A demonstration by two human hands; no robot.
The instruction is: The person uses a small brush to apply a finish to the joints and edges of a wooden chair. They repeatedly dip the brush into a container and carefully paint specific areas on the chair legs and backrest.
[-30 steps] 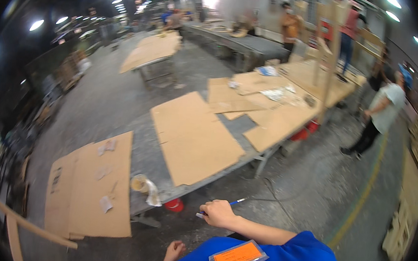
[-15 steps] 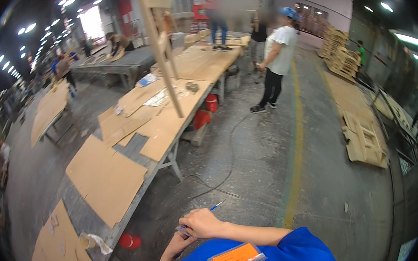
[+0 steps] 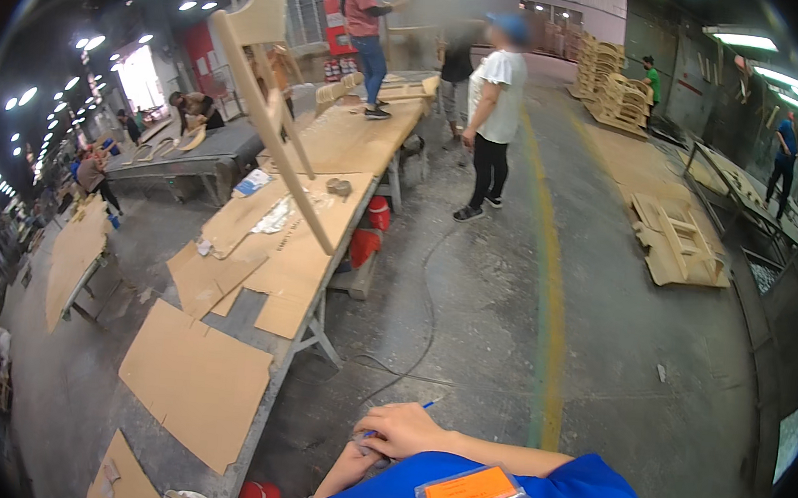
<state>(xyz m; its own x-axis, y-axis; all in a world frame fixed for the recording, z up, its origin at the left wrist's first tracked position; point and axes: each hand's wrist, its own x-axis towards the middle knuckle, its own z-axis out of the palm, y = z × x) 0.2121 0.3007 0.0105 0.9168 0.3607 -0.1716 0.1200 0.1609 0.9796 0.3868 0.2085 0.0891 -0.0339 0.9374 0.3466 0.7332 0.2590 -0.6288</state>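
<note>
My right hand [image 3: 405,428] is closed, bent over my left hand [image 3: 353,465] in front of my blue shirt. A thin blue pen-like stick [image 3: 429,404] pokes out beyond the right hand, its slim tip pointing away. Another bit of blue shows by the fingers. Between the hands is something greyish that I cannot make out. The left hand is curled beneath, its fingers largely covered. Both hands are off to the right of the long worktable. An orange badge [image 3: 468,492] in a clear sleeve hangs on my chest.
Cardboard sheets [image 3: 198,378] cover the worktable at left, where a wooden chair part [image 3: 281,134] stands upright with a roll of tape [image 3: 338,187] nearby. One person [image 3: 365,37] stands on the table, another [image 3: 497,106] beside it. A cable [image 3: 429,318] crosses the floor. Wooden frames [image 3: 689,246] lie right.
The view has shifted, with the table and people now further left. My hands remain together; less of the blue stick shows beyond the right hand.
</note>
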